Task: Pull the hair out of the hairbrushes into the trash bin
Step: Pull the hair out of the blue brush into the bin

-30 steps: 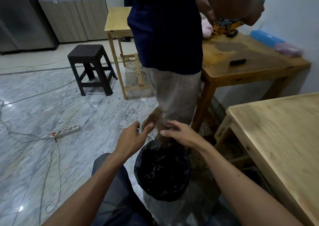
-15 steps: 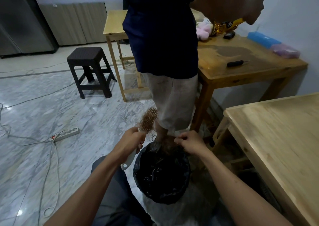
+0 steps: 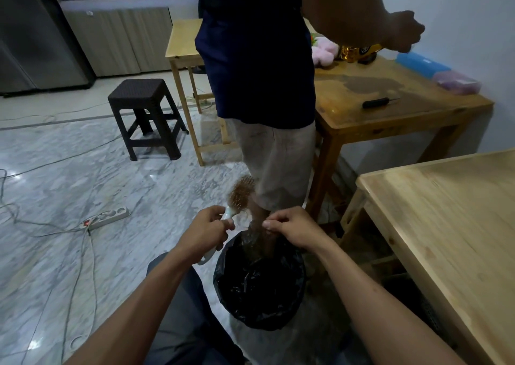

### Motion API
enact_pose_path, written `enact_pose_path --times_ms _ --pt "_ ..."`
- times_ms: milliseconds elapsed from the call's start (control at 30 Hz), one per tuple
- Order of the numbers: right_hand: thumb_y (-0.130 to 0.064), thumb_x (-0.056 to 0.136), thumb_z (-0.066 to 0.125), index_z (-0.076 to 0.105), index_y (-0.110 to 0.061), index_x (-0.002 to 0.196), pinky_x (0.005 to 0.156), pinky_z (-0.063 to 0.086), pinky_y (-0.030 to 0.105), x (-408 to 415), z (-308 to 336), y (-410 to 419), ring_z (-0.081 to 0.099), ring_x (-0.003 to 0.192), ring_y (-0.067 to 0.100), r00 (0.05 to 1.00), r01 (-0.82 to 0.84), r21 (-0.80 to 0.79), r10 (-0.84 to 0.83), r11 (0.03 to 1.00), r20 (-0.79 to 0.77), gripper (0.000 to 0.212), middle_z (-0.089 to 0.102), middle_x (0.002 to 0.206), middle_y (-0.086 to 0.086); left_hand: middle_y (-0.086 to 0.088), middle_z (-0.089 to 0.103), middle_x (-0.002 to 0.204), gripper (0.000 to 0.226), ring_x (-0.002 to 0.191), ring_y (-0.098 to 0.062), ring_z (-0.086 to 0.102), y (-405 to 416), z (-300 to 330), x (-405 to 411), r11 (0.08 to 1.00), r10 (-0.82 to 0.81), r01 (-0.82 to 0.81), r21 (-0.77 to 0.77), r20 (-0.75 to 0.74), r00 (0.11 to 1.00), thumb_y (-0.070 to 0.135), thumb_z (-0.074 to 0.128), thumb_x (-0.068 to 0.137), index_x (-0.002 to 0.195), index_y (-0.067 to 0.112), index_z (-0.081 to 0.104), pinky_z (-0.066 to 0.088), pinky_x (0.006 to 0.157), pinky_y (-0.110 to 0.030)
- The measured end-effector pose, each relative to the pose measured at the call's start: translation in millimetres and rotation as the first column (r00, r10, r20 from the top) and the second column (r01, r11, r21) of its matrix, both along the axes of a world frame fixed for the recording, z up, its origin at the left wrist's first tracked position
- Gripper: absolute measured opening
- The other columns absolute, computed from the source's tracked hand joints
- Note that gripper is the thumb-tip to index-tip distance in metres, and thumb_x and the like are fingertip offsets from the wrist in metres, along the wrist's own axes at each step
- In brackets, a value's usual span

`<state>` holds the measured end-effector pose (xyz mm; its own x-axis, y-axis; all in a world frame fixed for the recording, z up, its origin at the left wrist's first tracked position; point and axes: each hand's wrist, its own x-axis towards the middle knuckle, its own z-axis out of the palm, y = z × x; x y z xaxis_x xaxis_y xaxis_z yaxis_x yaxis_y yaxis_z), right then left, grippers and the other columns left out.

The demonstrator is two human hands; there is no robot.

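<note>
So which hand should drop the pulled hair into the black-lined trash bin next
Probably the right hand: its fingertips are pinched together directly above the black-lined trash bin, though any hair is too fine to see. The left hand grips the copper-bristled hairbrush.

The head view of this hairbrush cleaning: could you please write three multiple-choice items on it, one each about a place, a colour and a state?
1. Where is the trash bin?
A. On the floor, below both hands
B. On the light wooden table
C. On the dark stool

2. What colour is the bin's liner?
A. Blue
B. Black
C. White

3. How is the hairbrush held?
A. Lying on the floor
B. Gripped by the right hand
C. Gripped at its handle by the left hand, bristle head up

Answers:
1 A, it stands on the marble floor under the hands.
2 B, the bag is glossy black.
3 C, the left fingers curl round the pale handle.
</note>
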<state>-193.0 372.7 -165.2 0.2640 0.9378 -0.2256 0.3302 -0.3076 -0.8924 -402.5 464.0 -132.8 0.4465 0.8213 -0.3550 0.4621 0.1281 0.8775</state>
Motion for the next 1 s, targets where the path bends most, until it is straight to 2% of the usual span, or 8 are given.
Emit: enact_pose_path --times_ms 233,333,433,533,733,833,900,1000 --pt "-0.025 0.092 0.077 0.081 -0.016 0.081 0.074 0.052 0.023 3 -6 -7 0.067 0.069 0.002 0.987 -0.091 -0.073 0.1 0.993 0.127 0.015 0.079 0.08 0.003 -0.014 0.046 0.081 0.037 0.056 -0.021 0.036 3 -6 -8 0.971 0.236 -0.231 -0.059 0.098 0.967 0.004 0.052 0.097 0.131 -0.009 0.046 0.03 0.052 -0.036" --pt "-0.031 0.094 0.074 0.082 -0.017 0.101 0.089 0.054 0.029 6 -6 -7 0.072 0.096 0.01 0.968 -0.122 -0.162 0.154 0.979 0.201 0.017 0.08 0.104 0.003 -0.014 0.04 0.087 0.004 0.065 -0.025 0.034 2 -5 -9 0.987 0.159 -0.161 0.007 0.101 0.982 0.007 0.052 0.096 0.097 0.01 0.05 0.03 0.057 -0.04" --pt "-0.037 0.093 0.072 0.061 -0.023 0.143 0.108 0.043 0.03 4 5 -2 0.055 0.135 0.016 0.967 -0.154 -0.19 0.187 0.97 0.173 0.053 0.06 0.146 -0.001 -0.013 0.051 0.088 0.017 0.065 -0.025 0.046 -6 -2 -7 0.988 0.028 -0.029 0.152 0.004 1.0 0.017 0.054 0.098 0.11 0.024 0.043 0.041 0.056 -0.038" --pt "-0.049 0.091 0.073 0.041 -0.022 0.158 0.105 0.04 0.026 -8 19 5 0.049 0.138 0.013 0.996 -0.088 -0.088 0.086 0.992 -0.023 0.08 0.051 0.153 -0.003 -0.006 0.058 0.1 0.024 0.068 -0.023 0.051 -10 -4 -3 0.974 -0.037 0.045 0.221 -0.043 0.998 0.025 0.054 0.099 0.12 0.026 0.043 0.043 0.062 -0.042" --pt "-0.03 0.097 0.072 0.079 -0.015 0.091 0.067 0.05 0.014 -22 24 10 0.066 0.065 -0.004 0.996 0.011 0.063 -0.005 0.998 -0.093 0.018 0.077 0.08 -0.003 -0.009 0.055 0.091 0.024 0.063 -0.022 0.046 -9 -2 0 0.985 -0.018 0.018 0.17 -0.003 1.0 0.021 0.055 0.099 0.12 0.023 0.044 0.039 0.057 -0.039" --pt "-0.026 0.096 0.072 0.081 -0.015 0.083 0.069 0.051 0.015 -15 16 7 0.066 0.065 -0.001 1.0 -0.003 0.06 0.002 0.998 0.018 0.019 0.076 0.072 -0.004 -0.009 0.048 0.079 0.037 0.055 -0.021 0.041 3 -5 -8 0.978 0.199 -0.203 0.046 0.08 0.977 0.015 0.055 0.094 0.129 0.003 0.047 0.035 0.053 -0.035" --pt "-0.022 0.097 0.072 0.081 -0.018 0.08 0.07 0.053 0.02 -6 11 2 0.067 0.069 0.007 1.0 0.005 0.037 -0.005 0.999 0.009 0.019 0.076 0.07 -0.004 -0.011 0.045 0.075 0.025 0.053 -0.022 0.038 10 -6 -17 0.957 0.285 -0.288 0.028 0.094 0.954 0.013 0.053 0.091 0.112 -0.001 0.054 0.034 0.054 -0.037" --pt "-0.016 0.097 0.071 0.078 -0.023 0.08 0.069 0.053 0.019 1 6 -2 0.068 0.074 0.012 1.0 0.006 0.011 -0.006 1.0 0.015 0.02 0.076 0.074 -0.003 -0.01 0.042 0.076 0.011 0.056 -0.022 0.035 13 -9 -21 0.966 0.253 -0.257 0.039 0.089 0.963 0.008 0.053 0.093 0.085 0.016 0.05 0.032 0.058 -0.039"
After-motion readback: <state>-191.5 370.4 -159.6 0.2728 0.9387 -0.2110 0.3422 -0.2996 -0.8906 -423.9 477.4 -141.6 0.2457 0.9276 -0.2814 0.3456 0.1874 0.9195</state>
